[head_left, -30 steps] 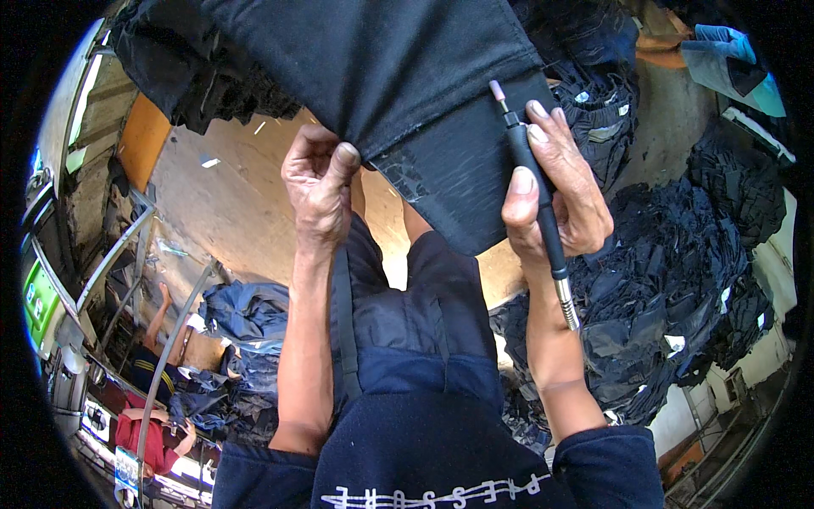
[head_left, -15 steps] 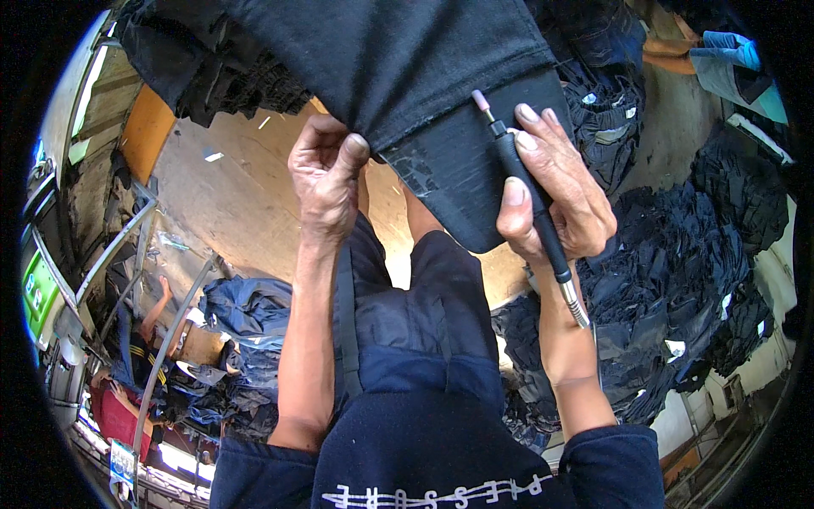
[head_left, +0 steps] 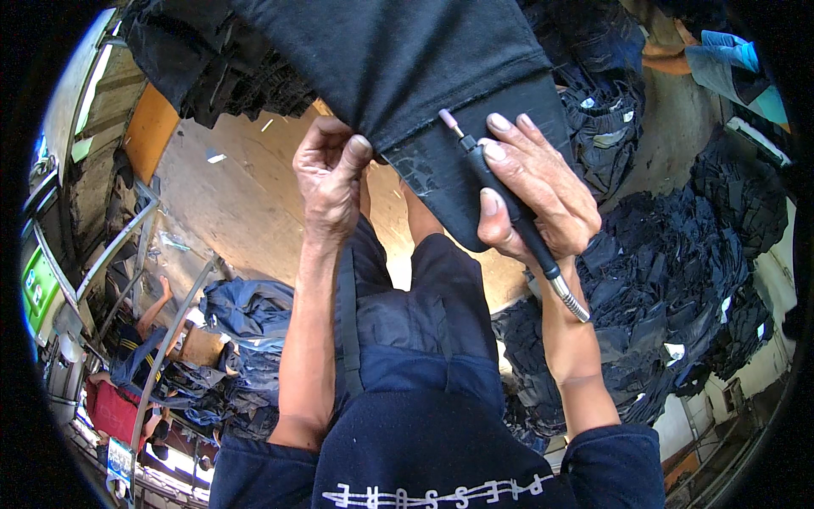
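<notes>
Since the earlier frame, the right hand (head_left: 547,195) and its pen-shaped rotary tool (head_left: 517,217) have shifted leftward along the seam (head_left: 458,102) of the black garment (head_left: 424,64); the left hand (head_left: 331,178) has moved only slightly. We locate the garment at the upper centre of the frame, its seam running obliquely and a black, scuffed panel (head_left: 437,170) extending below it. The tool's pinkish tip (head_left: 448,119) is positioned at the seam; we cannot tell whether it makes contact. We observe the right hand clamped on the tool's black grip, thumb opposing fingers, and the left hand's thumb and forefinger pinched together on the garment edge at the seam's left end. Beneath lies a tan floor (head_left: 237,187). We find a large pile of black cloth (head_left: 661,280) at right, a dark blue cloth heap (head_left: 246,310) at lower left, and, beyond it, a person in red (head_left: 113,409).
</notes>
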Demonstrator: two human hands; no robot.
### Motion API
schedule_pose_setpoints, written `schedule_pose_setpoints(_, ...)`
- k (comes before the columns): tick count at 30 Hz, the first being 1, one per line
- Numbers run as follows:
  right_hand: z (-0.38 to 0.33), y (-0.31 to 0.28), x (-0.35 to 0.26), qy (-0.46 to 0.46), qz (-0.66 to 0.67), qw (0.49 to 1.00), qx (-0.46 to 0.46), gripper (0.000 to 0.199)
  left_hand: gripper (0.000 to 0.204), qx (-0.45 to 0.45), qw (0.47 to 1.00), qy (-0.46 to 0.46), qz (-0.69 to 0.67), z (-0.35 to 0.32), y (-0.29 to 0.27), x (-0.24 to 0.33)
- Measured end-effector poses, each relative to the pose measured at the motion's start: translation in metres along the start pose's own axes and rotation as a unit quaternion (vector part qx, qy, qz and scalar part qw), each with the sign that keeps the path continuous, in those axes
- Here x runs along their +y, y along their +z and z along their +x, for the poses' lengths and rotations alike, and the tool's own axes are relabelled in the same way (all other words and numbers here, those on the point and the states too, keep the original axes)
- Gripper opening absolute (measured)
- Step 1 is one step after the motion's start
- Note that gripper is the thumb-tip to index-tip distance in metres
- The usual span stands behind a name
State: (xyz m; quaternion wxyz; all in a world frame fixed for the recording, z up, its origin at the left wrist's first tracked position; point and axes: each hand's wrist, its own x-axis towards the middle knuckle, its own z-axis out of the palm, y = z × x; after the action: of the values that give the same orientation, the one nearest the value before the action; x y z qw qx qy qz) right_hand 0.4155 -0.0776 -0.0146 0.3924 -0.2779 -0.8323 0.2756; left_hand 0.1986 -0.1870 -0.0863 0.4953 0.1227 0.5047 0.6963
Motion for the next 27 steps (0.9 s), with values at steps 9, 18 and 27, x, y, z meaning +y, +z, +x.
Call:
schedule_pose_setpoints(9, -0.006, 0.006, 0.005, 0.004, -0.015, 0.998, 0.066, 0.032, 0.025, -0.005, 1.000, -0.001, -0.008, 0.000, -0.001, 0.000)
schedule_pose_setpoints(18, -0.009, 0.007, 0.006, 0.035, -0.046, 0.992, 0.108, 0.034, 0.028, -0.007, 1.000, -0.003, -0.013, 0.001, 0.002, 0.002)
schedule_pose_setpoints(27, -0.010, 0.007, 0.005, 0.080, -0.060, 0.986, 0.135, 0.031, 0.027, -0.024, 1.000, -0.008, -0.014, 0.000, -0.008, -0.003)
